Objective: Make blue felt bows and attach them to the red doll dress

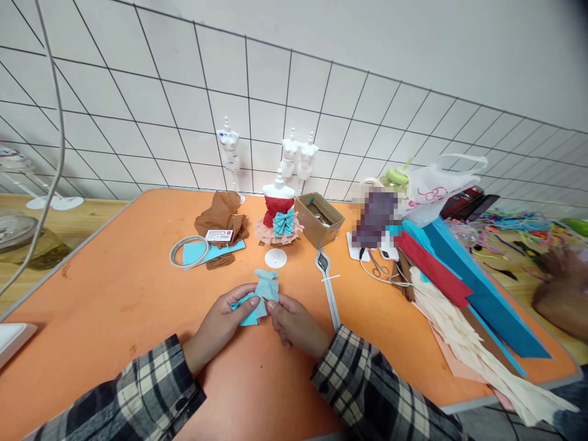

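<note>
A gathered piece of light blue crepe paper [266, 286] is held just above the orange table. My left hand [225, 315] grips its left part between thumb and fingers. My right hand [294, 321] pinches at its right edge, where a thin pale line crosses the paper; whether that is thread or a fold I cannot tell. Beyond my hands stands a small dress form [278, 205] on a round white base, wearing a red bodice, a ruffled pink skirt and a light blue bow [283, 223].
Brown crepe paper [220, 214], a roll of tape [188, 252] and a cardboard box [320, 220] lie behind my hands. To the right are scissors [380, 264], coloured paper strips [487, 288] and a plastic bag [427, 190]. Another person's hand [563, 288] shows at far right.
</note>
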`<state>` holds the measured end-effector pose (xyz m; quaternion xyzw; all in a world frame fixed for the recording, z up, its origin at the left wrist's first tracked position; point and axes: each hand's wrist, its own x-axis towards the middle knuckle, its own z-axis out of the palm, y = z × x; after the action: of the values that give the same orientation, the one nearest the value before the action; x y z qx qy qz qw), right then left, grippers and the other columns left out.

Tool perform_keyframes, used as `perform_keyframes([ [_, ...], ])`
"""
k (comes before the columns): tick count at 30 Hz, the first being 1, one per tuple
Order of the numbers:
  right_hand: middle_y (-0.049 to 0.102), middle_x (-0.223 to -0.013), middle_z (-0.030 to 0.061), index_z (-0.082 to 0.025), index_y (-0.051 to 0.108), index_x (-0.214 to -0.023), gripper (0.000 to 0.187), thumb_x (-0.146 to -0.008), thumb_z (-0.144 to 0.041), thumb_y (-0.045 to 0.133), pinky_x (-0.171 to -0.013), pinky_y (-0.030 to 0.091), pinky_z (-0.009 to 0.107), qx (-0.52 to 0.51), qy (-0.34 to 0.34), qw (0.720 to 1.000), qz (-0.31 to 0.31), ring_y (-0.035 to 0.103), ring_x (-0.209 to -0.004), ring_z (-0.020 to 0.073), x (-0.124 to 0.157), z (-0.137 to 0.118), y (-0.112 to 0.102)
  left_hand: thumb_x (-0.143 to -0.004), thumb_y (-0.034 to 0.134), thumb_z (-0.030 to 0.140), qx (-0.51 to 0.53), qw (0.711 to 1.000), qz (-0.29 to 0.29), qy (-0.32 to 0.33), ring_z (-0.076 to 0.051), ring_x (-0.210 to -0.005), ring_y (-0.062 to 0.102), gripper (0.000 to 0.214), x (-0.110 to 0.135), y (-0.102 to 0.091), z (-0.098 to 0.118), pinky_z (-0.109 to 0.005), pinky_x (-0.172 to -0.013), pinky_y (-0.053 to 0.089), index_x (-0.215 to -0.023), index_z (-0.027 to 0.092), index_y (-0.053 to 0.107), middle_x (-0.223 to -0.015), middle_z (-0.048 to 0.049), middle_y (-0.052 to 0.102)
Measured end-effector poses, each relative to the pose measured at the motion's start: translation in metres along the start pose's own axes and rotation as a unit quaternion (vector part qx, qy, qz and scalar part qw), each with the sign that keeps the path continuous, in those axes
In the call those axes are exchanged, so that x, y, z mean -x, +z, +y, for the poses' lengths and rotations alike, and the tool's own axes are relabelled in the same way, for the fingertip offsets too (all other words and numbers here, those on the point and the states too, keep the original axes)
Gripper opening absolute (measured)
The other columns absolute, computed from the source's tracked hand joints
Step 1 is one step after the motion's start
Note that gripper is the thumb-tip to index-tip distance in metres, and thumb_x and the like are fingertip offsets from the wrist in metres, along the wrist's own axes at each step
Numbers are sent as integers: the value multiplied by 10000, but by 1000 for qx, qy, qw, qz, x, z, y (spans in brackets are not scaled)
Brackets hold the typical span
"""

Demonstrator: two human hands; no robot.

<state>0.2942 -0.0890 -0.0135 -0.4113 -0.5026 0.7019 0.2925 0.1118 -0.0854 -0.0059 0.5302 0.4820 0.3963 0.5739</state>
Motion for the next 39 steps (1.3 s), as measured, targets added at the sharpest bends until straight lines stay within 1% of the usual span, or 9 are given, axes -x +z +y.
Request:
perform_keyframes([
  [5, 383, -542, -108, -198, 491, -880, 346, -887, -544, 500, -302, 301, 172, 0, -5, 1000, -5, 310, -339, 42, 1, -3, 0, -805, 675, 464, -27, 1000, 5, 11, -229, -878, 650, 436, 1, 1, -2, -282, -736, 535, -1107, 149, 670, -974, -80, 716],
  [11, 358, -509, -117, -203, 473, -841, 352, -885, -551, 500, -300, 271, 177, -9, 7, 1000, -5, 280, -334, 43, 2, -7, 0, -794, 683, 463, -4, 1000, -8, 5, -216, -832, 648, 423, 3, 4, 4, -294, -711, 550, -1085, 155, 667, -989, -78, 714],
  [17, 345, -496, -122, -204, 464, -828, 366, -877, -563, 508, -321, 266, 182, -11, 20, 1000, -3, 270, -342, 42, 2, -8, -1, -773, 704, 471, 14, 1000, 7, -2, -195, -764, 638, 423, 3, 3, 7, -281, -670, 548, -1051, 155, 669, -910, -56, 706],
  [23, 347, -515, -118, -204, 471, -852, 360, -870, -561, 516, -319, 276, 178, -8, 15, 1000, -15, 276, -351, 45, 2, -7, -1, -772, 696, 477, 10, 1000, -9, 5, -203, -788, 651, 416, 4, 5, 12, -277, -699, 541, -1038, 156, 686, -918, -63, 732],
  [26, 350, -524, -116, -200, 469, -856, 350, -873, -546, 516, -324, 283, 179, -5, 15, 1000, -18, 279, -358, 45, 2, -7, -1, -768, 694, 487, 3, 1000, -8, 3, -209, -781, 654, 437, 4, 5, 12, -284, -688, 540, -1051, 154, 690, -924, -68, 734],
  [29, 347, -515, -116, -199, 472, -847, 339, -867, -533, 527, -325, 282, 175, -13, 19, 999, -25, 283, -362, 47, 2, -9, -2, -779, 686, 484, -9, 1000, 9, 3, -221, -808, 659, 451, 3, 2, 7, -286, -690, 535, -1089, 157, 684, -964, -76, 730],
  [32, 333, -495, -121, -202, 477, -832, 331, -864, -528, 525, -316, 268, 169, -22, 31, 999, -30, 271, -346, 45, 3, -12, -3, -803, 673, 468, -17, 999, 28, 10, -242, -908, 660, 450, 3, -2, 3, -291, -749, 526, -1136, 164, 673, -1037, -87, 725],
  [34, 331, -489, -122, -202, 476, -822, 325, -867, -521, 522, -314, 266, 169, -21, 35, 999, -32, 265, -337, 43, 3, -13, -3, -817, 663, 465, -15, 999, 27, 17, -251, -957, 656, 450, 2, -3, 2, -295, -786, 518, -1155, 169, 670, -1059, -88, 725],
  [39, 341, -499, -120, -203, 471, -831, 331, -886, -529, 493, -316, 274, 173, -18, 31, 999, -32, 263, -337, 45, 2, -11, -3, -834, 642, 481, -8, 1000, 12, 11, -234, -881, 665, 447, 2, 0, 5, -296, -767, 519, -1158, 174, 678, -991, -75, 741],
])
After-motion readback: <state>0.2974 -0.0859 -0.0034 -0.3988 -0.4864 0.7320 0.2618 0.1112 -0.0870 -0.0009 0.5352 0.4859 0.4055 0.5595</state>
